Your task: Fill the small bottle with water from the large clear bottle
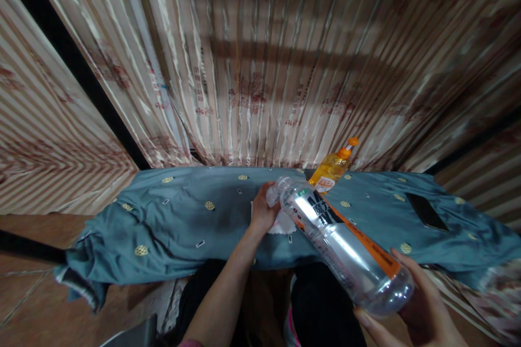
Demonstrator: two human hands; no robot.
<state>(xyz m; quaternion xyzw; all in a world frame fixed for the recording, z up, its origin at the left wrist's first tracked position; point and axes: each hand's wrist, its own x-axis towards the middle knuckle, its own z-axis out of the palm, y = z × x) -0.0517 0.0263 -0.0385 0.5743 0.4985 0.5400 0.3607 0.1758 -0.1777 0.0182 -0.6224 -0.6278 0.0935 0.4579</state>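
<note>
My right hand (pixel 419 303) grips the base of a clear plastic bottle (pixel 345 244) with an orange and black label, held tilted with its neck pointing away to the upper left. My left hand (pixel 264 209) is closed around the bottle's cap end, over a white cloth or tissue (pixel 281 223) lying on the teal fabric (pixel 183 217). Whether the left hand also holds the cloth is unclear.
An orange bottle with a spout cap (pixel 334 167) lies at the fabric's far edge. A dark phone (pixel 426 211) rests on the fabric at the right. Striped curtains (pixel 264 65) hang behind. Reddish floor (pixel 32 303) shows at the left.
</note>
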